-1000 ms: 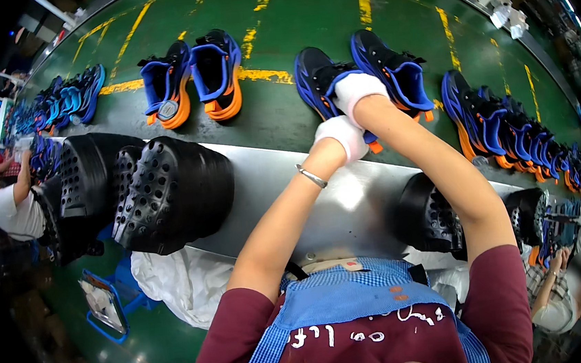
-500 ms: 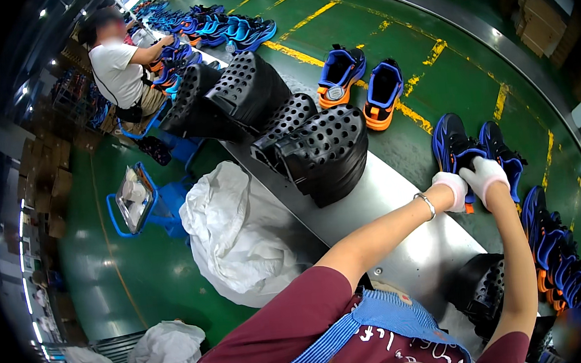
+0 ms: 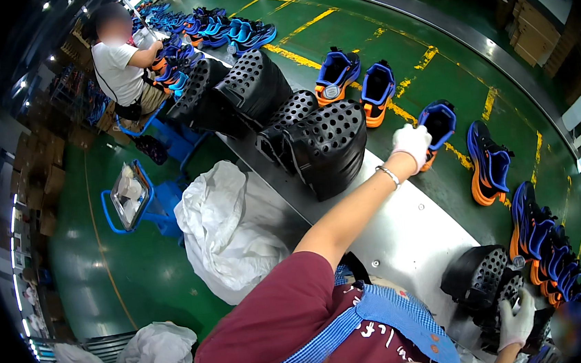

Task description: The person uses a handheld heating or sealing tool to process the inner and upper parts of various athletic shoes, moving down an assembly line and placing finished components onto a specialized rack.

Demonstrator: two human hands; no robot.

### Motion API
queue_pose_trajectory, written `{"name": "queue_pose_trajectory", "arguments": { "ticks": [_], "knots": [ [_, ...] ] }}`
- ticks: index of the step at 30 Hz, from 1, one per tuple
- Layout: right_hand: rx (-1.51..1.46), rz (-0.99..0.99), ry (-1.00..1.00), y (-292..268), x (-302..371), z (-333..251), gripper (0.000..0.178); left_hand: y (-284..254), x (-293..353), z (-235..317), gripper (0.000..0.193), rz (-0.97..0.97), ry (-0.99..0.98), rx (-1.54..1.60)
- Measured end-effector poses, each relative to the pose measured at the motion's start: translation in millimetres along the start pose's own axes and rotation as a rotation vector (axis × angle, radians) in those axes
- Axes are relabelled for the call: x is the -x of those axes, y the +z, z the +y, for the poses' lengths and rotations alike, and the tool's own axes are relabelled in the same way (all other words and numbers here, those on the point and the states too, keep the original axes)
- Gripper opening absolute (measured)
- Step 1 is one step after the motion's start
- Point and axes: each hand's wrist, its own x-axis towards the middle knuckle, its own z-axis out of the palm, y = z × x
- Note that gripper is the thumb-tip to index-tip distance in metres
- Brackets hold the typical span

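My left hand (image 3: 412, 146), in a white glove, is closed at the side of a blue, black and orange sneaker (image 3: 437, 121) on the green surface beyond the metal ledge. My right hand (image 3: 517, 319), also gloved, is low at the right with thumb and fingers apart. It is beside black perforated shells (image 3: 477, 277); whether it touches one I cannot tell. Another sneaker (image 3: 488, 164) of the same kind stands between the hands' areas, toe pointing away. Farther left, a sneaker (image 3: 337, 77) and its match (image 3: 377, 92) stand side by side.
Large black perforated shells (image 3: 326, 151) stand along the metal ledge (image 3: 412, 229). More sneakers (image 3: 545, 249) crowd the right. A white sack (image 3: 229, 235) bulges beside the ledge. A blue cart (image 3: 144, 201) and a seated person in a white shirt (image 3: 118, 72) are at the left.
My hands were together at a pair of sneakers. The left has moved left with one sneaker, now turned around; the right has drawn back to the black shells at lower right.
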Motion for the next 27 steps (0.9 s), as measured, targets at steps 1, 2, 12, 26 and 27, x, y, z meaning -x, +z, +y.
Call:
{"name": "queue_pose_trajectory", "arguments": {
  "ticks": [1,2,12,26,27],
  "knots": [
    [0.008,-0.026,0.017,7.0,9.3,5.8,0.046,-6.4,6.2,-0.7,0.026,-0.004,-0.011,-0.047],
    [0.000,0.002,0.039,12.9,15.4,9.7,0.046,-9.8,12.5,2.0,0.028,0.032,-0.029,0.009],
    [-0.063,-0.041,0.048,3.3,56.6,20.6,0.058,-9.2,75.5,57.9,0.042,0.513,0.164,0.380],
    [-0.125,0.094,0.224,2.3,71.2,20.3,0.035,17.2,100.7,112.8,0.029,0.241,0.297,0.505],
    [-0.162,0.096,0.235,-0.8,71.8,24.5,0.034,16.9,102.4,113.2,0.029,0.222,0.293,0.525]
  ]
}}
